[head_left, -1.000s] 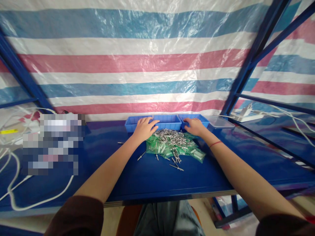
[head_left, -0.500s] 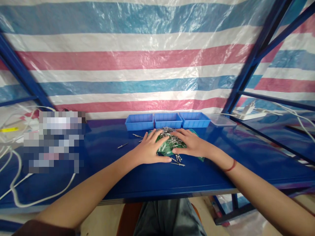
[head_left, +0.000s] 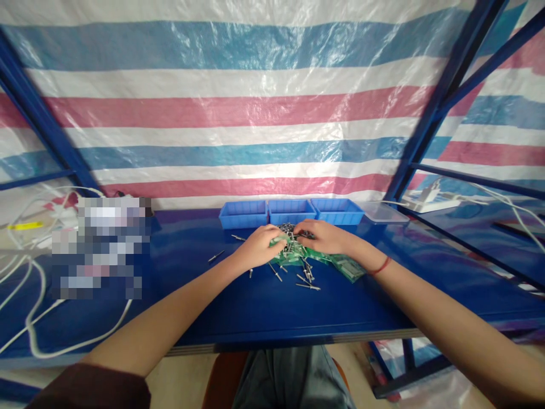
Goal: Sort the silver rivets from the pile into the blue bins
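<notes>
On the blue table (head_left: 238, 309), both hands work at a heap of metal rivets (head_left: 292, 247) and green bags (head_left: 349, 268).
At the heap's left side, the left hand (head_left: 260, 247) curls its fingers and thumb about a bit of green bag; whether they are clamped on it I cannot tell. Opposite, the right hand (head_left: 327, 237) bends over the rivets, fingertips down among them, its grip hidden as well. Between the hands lies the heap, bags spreading out under the right wrist, with a few loose rivets (head_left: 307, 286) nearer the table's front edge and others to the left. Just behind stand three blue bins (head_left: 244, 218) in a row, a clear lid (head_left: 385, 213) beside the right-hand one.
</notes>
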Action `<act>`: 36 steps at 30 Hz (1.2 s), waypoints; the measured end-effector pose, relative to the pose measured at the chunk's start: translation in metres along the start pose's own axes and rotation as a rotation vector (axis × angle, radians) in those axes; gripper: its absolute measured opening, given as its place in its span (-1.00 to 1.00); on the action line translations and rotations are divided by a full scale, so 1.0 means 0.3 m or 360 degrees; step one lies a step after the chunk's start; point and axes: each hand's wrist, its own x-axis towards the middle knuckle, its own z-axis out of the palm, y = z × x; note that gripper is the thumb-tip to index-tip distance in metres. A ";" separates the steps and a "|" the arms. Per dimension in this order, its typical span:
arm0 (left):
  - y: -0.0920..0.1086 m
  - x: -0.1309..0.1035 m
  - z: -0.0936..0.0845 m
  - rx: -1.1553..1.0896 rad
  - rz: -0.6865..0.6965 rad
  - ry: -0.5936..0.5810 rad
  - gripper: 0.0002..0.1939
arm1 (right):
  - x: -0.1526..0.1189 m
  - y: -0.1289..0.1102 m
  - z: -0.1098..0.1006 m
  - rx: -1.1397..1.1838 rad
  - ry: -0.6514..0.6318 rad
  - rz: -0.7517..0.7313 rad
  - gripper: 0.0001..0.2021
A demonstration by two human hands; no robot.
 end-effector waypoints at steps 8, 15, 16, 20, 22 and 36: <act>-0.013 0.019 -0.009 -0.0156 -0.0142 0.0352 -0.73 | 0.056 -0.029 0.021 0.0351 0.0357 0.0024 -0.73; 0.003 0.012 0.021 -0.0945 -0.0448 0.0480 -0.68 | 0.052 -0.094 0.054 0.1106 0.0461 0.0290 -0.70; 0.005 0.009 0.020 -0.0971 -0.0432 0.0479 -0.69 | 0.050 -0.101 0.054 0.1122 0.0502 0.0287 -0.70; 0.018 -0.006 0.004 -0.0925 -0.0353 0.0573 -0.70 | 0.038 -0.130 0.046 0.0808 0.0712 0.0184 -0.76; 0.026 -0.010 -0.006 -0.0894 -0.0310 0.0614 -0.64 | 0.028 -0.139 0.039 0.0521 0.0843 0.0064 -0.82; -0.002 -0.012 0.011 -0.0786 -0.0304 0.0725 -0.72 | 0.010 -0.128 0.052 0.0293 0.1086 -0.0039 -0.66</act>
